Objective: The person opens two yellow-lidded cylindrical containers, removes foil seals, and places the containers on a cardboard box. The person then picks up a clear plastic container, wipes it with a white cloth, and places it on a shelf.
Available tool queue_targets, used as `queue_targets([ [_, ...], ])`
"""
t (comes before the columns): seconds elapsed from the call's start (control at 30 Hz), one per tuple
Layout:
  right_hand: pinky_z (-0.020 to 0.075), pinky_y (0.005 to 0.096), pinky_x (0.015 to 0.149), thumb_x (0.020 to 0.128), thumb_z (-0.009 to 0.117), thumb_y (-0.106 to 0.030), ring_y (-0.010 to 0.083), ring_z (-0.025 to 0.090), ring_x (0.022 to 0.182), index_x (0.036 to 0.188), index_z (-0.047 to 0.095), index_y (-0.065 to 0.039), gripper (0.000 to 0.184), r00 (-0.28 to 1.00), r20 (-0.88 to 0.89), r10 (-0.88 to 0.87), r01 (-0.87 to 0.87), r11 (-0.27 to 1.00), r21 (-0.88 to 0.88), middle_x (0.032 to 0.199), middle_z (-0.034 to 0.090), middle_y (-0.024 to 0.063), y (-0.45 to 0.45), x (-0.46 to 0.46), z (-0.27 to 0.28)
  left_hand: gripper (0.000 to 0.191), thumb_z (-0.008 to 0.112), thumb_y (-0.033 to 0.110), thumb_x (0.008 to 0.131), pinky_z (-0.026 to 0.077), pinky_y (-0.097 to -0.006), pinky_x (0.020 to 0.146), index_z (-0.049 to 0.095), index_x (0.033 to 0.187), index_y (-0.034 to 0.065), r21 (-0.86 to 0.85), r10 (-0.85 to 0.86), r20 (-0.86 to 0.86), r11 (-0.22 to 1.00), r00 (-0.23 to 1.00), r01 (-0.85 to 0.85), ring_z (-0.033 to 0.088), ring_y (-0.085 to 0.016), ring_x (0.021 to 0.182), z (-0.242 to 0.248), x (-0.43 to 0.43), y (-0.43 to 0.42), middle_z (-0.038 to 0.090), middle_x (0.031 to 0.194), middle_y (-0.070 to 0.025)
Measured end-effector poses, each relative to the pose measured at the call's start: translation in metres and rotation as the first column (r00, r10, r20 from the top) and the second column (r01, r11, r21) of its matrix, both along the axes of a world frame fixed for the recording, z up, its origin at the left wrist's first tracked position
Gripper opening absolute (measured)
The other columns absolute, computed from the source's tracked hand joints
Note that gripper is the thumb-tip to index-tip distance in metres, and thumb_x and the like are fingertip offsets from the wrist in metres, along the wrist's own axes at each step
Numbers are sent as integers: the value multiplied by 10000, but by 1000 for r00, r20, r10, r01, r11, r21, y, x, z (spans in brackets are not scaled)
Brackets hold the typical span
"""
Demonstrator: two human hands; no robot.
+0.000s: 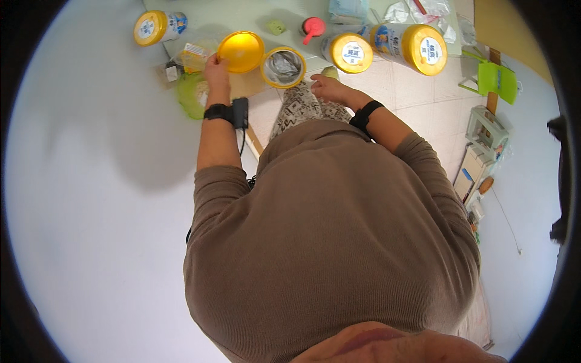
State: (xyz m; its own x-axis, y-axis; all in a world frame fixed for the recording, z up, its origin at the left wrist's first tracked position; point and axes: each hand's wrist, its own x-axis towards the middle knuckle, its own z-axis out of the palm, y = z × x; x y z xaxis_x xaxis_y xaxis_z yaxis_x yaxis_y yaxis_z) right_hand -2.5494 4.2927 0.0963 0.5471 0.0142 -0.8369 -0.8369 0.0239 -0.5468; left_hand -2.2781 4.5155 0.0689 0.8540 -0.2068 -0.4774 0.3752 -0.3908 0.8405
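An open milk-powder-type can with a yellow rim [283, 68] stands in front of me at the table edge, crumpled silvery foil visible inside its mouth. To its left, the round yellow lid [240, 52] is swung back with its inner face up, meeting or nearly meeting the can's rim. My left hand [217, 77] pinches the lid's outer left edge between its fingertips. On the can's other side, my right hand [333, 89] is apart from it, fingers loosely spread and nothing visible in them.
Closed yellow-lidded cans [352, 53] stand at right, and another can [154, 28] at far left. A red-topped container [313, 28] and a green block [275, 27] rest on the pale table [227, 16]. A green bin [188, 97] is below left; a green chair [497, 81] stands right.
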Motion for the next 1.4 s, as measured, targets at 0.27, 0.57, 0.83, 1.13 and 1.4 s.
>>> queue_targets([
  [0.27, 480, 379, 910, 874, 582, -127, 248, 485, 1247, 1509, 188, -84, 749, 990, -35, -137, 141, 965, 223, 1494, 365, 144, -7, 25, -2, 561, 728, 247, 741, 414, -461, 932, 542, 1232, 49, 398, -682, 551, 721, 480, 568, 516, -383, 1107, 77, -90, -10, 556, 1153, -187],
  [0.57, 431, 430, 980, 808, 519, -33, 267, 439, 1294, 1521, 166, -122, 801, 959, -100, -264, 283, 902, 327, 1509, 335, 126, -2, 22, 4, 493, 668, 281, 811, 374, -493, 988, 577, 1266, 115, 727, -974, 223, 192, 37, 660, 404, -322, 1323, 66, -124, -32, 428, 1432, -155],
  [0.83, 457, 371, 943, 831, 587, -74, 206, 489, 1171, 1466, 260, -117, 716, 951, -49, -306, 300, 871, 390, 1357, 466, 82, 6, 19, -15, 474, 644, 166, 796, 397, -487, 973, 568, 1255, 72, 786, -979, 204, 157, -11, 598, 413, -323, 1316, 46, -127, -28, 440, 1420, -160],
  [1.13, 507, 308, 787, 781, 626, -46, 202, 578, 969, 1369, 372, -7, 641, 876, 15, -482, 447, 823, 350, 1165, 538, 122, 19, 23, -27, 586, 705, 31, 766, 510, -372, 865, 461, 1298, 1, 14, -469, -324, 866, 822, 500, 607, -269, 1044, 8, -93, -32, 544, 1222, -156],
  [1.4, 530, 290, 819, 828, 604, -73, 189, 636, 916, 1294, 448, 57, 508, 830, 129, -542, 439, 779, 448, 1022, 628, 143, -28, -20, 112, 631, 682, 51, 816, 516, -334, 852, 391, 1374, 1, -95, -683, -76, 730, 726, 677, 583, -235, 1071, 131, -110, -53, 475, 1263, -140],
])
